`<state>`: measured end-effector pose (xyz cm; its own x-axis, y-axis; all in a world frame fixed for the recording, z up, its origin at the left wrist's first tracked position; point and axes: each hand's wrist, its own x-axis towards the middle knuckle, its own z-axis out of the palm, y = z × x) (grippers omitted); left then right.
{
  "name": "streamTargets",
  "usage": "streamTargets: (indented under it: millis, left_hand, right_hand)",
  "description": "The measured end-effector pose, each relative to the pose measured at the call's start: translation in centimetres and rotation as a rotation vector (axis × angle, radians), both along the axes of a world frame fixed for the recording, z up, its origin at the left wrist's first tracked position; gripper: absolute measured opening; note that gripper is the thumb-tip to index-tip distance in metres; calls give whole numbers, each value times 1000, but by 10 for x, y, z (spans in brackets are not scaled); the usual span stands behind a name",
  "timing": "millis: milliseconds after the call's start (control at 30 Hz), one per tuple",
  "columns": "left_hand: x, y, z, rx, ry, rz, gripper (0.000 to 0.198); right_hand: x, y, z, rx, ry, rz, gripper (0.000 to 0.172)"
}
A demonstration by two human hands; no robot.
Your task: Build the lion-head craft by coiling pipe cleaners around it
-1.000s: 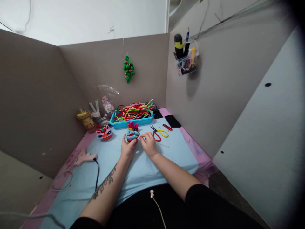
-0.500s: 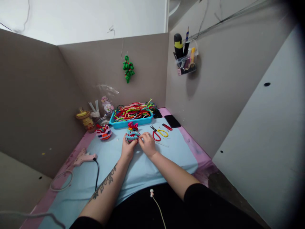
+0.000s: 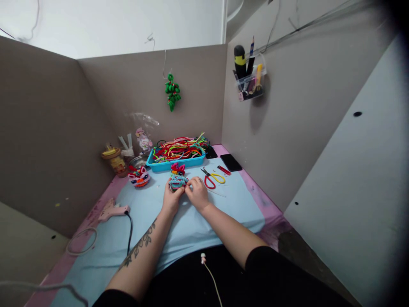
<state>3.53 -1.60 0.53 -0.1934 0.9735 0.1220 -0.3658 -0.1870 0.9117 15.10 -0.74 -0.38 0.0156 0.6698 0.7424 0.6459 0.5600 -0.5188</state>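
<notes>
Between my hands is a light-blue and red braided cord piece (image 3: 177, 182), its lower part covered by my fingers. My left hand (image 3: 171, 197) is closed around its left side, thumb along the near edge. With bent fingers, my right hand (image 3: 196, 192) pinches at the piece's right edge; the fingertips are partly hidden. Just behind the piece sits a small red figure (image 3: 178, 169) with yellow and blue parts. A pink, red and orange lion-head-like figure (image 3: 139, 177) stands on the blue cloth to the left.
A blue tray (image 3: 175, 164) of colourful cords lies at the back. Scissors (image 3: 212, 177), a red utility knife (image 3: 224, 170) and a black phone (image 3: 231, 162) are on the right. A pink glue gun (image 3: 112, 210) with its black cable lies left. Grey partitions (image 3: 150, 94) surround the table.
The light-blue piece has tilted slightly between my hands, showing more of its top. Both hands keep nearly the same place and grip.
</notes>
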Motion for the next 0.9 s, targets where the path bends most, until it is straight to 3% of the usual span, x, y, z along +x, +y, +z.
streamTargets:
  millis: [267,433,533,733,900]
  left_hand:
    - [0,-1,2,23,10,-26,62]
    - [-1,0,-1,16,0,-4,74]
    - [-3,0,-1,27,22,48,93]
    - [0,-4,3,73,81,-4,122]
    - [4,-6,1,86,104,-73,125]
  right_hand:
    - [0,-2,1,-21,-10,-18,8]
    - [2,0,1,-38,76,50,7]
    - [1,3,-2,-137,323,174,3]
    - [-4,10,-3,-730,1136,696,32]
    - [6,15,-2,-868,1399,858,35]
